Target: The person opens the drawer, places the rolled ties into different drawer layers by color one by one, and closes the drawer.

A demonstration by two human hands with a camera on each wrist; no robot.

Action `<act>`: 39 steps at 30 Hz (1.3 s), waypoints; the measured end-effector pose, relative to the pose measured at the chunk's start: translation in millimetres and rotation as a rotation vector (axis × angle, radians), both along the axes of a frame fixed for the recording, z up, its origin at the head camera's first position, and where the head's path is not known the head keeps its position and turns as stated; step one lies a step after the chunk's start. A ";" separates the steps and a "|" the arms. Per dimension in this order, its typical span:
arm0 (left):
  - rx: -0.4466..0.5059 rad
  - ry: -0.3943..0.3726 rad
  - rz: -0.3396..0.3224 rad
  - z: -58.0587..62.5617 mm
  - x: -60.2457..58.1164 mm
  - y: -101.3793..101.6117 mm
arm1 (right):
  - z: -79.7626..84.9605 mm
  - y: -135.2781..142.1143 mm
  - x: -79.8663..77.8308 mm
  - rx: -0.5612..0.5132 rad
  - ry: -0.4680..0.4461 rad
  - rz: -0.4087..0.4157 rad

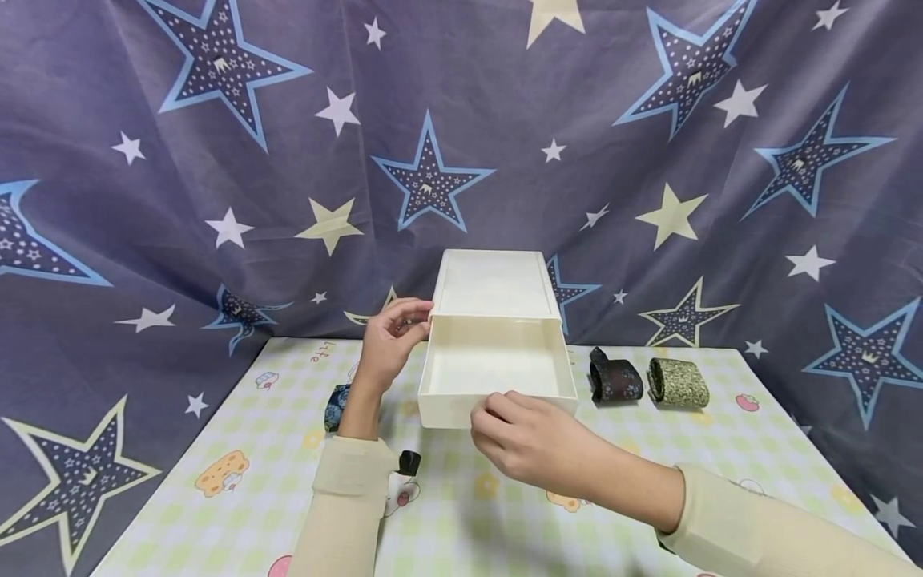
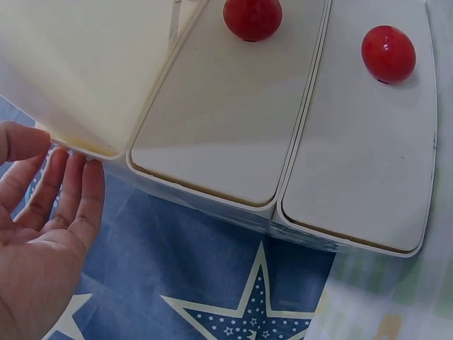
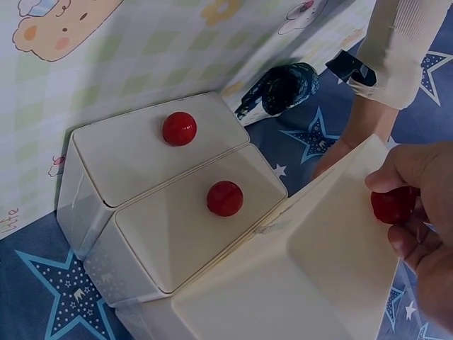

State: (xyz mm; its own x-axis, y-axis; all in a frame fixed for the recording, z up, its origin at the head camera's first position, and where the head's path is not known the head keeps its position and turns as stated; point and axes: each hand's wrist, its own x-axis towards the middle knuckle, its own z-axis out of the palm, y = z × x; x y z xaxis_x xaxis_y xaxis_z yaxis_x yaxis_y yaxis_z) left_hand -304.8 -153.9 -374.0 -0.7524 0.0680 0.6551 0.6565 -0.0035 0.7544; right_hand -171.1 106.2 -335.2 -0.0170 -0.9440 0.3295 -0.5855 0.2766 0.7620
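A white drawer cabinet (image 1: 493,282) stands in the middle of the table, its top drawer (image 1: 441,412) pulled out toward me. My right hand (image 1: 530,441) is at the drawer's front. In the right wrist view its thumb and fingers pinch the red round knob (image 3: 389,205). My left hand (image 1: 389,340) touches the cabinet's left side near the front edge, fingers and thumb loosely extended. Below the pulled-out drawer, two closed drawers show in the wrist views, with a red middle knob (image 3: 225,198) and a red bottom knob (image 3: 180,129).
Right of the cabinet lie a dark floral cloth roll (image 1: 615,380) and a green-yellow speckled cloth roll (image 1: 678,382). A blue patterned cloth roll (image 1: 336,407) sits at the left, partly behind my left wrist. A star-patterned curtain (image 1: 505,176) hangs behind the checked tablecloth (image 1: 238,433).
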 end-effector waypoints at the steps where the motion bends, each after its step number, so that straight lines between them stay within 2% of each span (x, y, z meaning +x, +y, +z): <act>1: 0.001 -0.003 0.000 0.0 0.2 0.0 | -0.2 -0.1 0.6 0.001 -0.008 -0.002; 28: 0.014 -0.029 -0.005 2.3 2.8 1.8 | -1.2 -0.3 9.0 0.008 0.000 0.029; 33: 0.017 -0.037 -0.006 2.6 2.6 2.1 | -0.1 0.7 11.0 0.020 -0.025 0.023; 39: 0.018 -0.024 0.000 1.7 1.7 0.5 | 2.9 2.7 12.1 -0.002 -0.042 0.057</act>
State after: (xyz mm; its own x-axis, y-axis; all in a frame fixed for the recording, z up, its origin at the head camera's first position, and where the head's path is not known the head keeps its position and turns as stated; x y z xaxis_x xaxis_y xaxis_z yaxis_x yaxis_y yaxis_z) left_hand -303.1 -153.4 -372.3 -0.7678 0.0561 0.6382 0.6384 -0.0175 0.7695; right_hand -158.9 108.9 -332.3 0.0234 -0.9433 0.3312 -0.6318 0.2428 0.7361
